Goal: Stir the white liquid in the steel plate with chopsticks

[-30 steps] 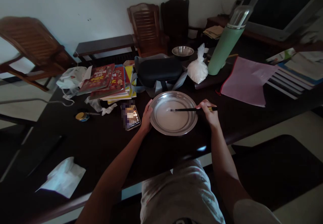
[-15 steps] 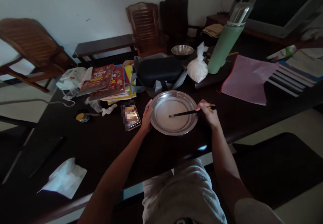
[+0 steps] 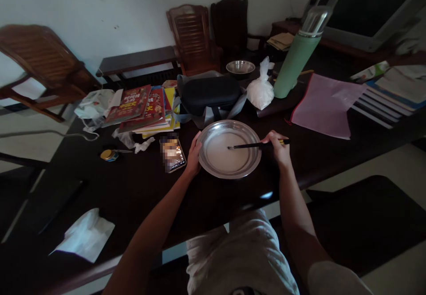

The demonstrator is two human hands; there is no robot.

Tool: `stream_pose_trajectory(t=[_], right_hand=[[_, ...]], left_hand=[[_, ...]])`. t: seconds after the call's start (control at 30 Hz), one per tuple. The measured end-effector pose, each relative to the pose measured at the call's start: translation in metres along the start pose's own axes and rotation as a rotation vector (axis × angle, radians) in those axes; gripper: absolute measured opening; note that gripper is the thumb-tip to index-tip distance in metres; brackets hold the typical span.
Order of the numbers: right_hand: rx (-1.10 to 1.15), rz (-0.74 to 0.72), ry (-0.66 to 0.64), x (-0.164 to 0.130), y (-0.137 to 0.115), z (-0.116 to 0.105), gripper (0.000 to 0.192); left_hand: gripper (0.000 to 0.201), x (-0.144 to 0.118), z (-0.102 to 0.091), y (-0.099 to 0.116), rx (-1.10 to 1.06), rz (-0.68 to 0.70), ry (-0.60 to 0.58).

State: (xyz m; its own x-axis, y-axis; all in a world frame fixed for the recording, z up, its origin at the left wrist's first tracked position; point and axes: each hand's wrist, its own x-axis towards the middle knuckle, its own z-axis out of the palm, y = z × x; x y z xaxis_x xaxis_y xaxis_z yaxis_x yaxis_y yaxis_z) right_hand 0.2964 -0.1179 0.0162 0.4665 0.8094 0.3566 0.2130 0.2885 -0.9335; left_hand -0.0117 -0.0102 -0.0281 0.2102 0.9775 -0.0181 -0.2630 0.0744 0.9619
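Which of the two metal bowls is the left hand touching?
The near bowl, holding whitish liquid: the left hand touches its side. The far bowl, beyond the black case, is untouched.

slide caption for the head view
Left hand on a round silver metal basin of whitish liquid, right hand holding a slim black utensil over its rim.

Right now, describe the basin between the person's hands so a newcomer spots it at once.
On the large dark table, look toward the near edge, beyond the person's lap. There is a wide metal basin, gripped by the left hand, with dark chopsticks from the right hand reaching over it. It is nearer than the metal bowl beyond the black case and shows whitish liquid.
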Motion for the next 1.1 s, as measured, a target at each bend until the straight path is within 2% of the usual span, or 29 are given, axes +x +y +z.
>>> stream_pose_trajectory(t=[0.17,0.3,0.47,0.63,0.8,0.93,1.1], right_hand=[[-0.033,0.015,-0.107,-0.0001,0.0005,0.0008,0.058],[-0.022,-0.008,0.001,0.0003,0.0017,-0.0001,0.060],[-0.001,0.033,-0.108,-0.0013,0.0018,-0.0006,0.058],[0.030,-0.006,-0.013,-0.0001,0.0031,-0.0003,0.059],[0.006,0.011,-0.114,0.0007,0.0036,-0.0002,0.057],[0.015,-0.009,0.007,0.0009,0.0044,-0.0004,0.060],[0.033,0.027,-0.097,-0.0001,0.0037,0.0009,0.057]], left_hand=[[0.084,0.0001,0.0012,-0.0001,-0.026,-0.016,0.014],[0.080,-0.0004,0.0012,-0.0002,-0.027,-0.007,0.013],[0.081,-0.0004,0.0004,-0.0004,-0.021,-0.002,0.011],[0.085,0.0014,-0.0003,-0.0036,-0.035,0.007,0.007],[0.087,0.0026,-0.0013,-0.0051,-0.033,0.004,0.012],[0.084,0.0021,-0.0008,-0.0032,-0.026,0.008,0.011],[0.085,0.0017,0.0000,-0.0014,-0.023,-0.001,0.014]])
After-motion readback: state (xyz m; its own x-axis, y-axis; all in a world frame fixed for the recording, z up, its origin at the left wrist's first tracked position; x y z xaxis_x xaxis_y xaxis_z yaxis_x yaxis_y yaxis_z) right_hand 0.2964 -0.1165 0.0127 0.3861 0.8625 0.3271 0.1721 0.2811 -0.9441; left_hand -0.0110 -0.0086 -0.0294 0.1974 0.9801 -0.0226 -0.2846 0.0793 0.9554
